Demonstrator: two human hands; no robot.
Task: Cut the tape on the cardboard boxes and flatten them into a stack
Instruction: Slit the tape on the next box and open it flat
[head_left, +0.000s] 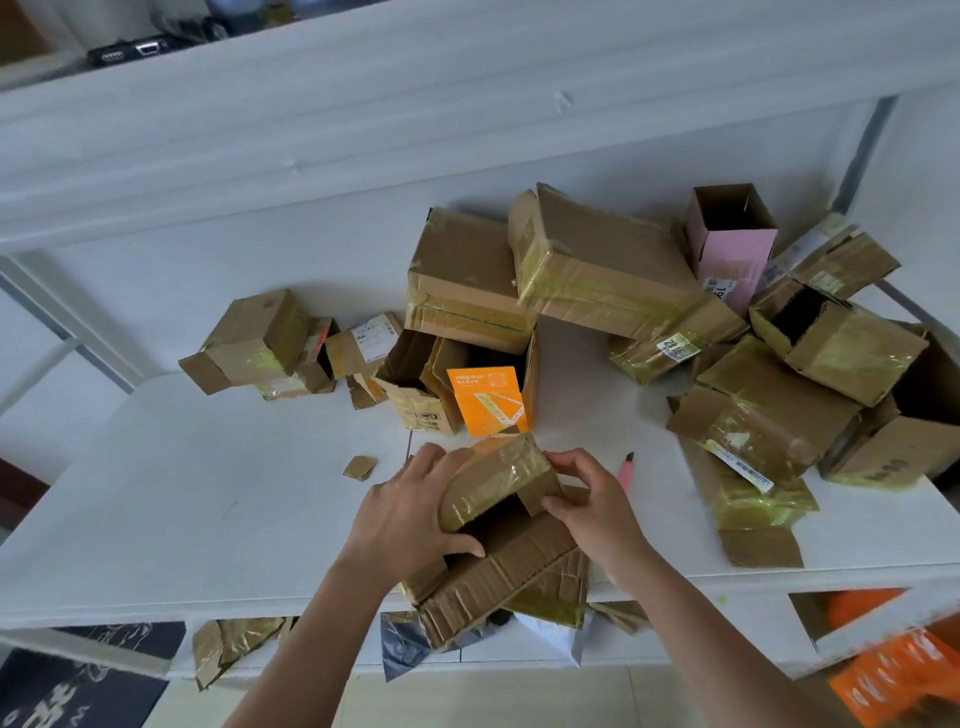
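White table (208, 493), black device (132, 51) on the upper shelf (467, 104)

A white label (670, 345) on a taped brown box (654, 356) shows "912" upside down. The pink box (727, 260) carries a label starting "19".

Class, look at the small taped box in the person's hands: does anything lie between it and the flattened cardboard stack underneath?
Nothing visible does. Both hands, left hand and right hand, grip the small box directly above the flattened cardboard at the table's near edge.

head camera looks down, close.
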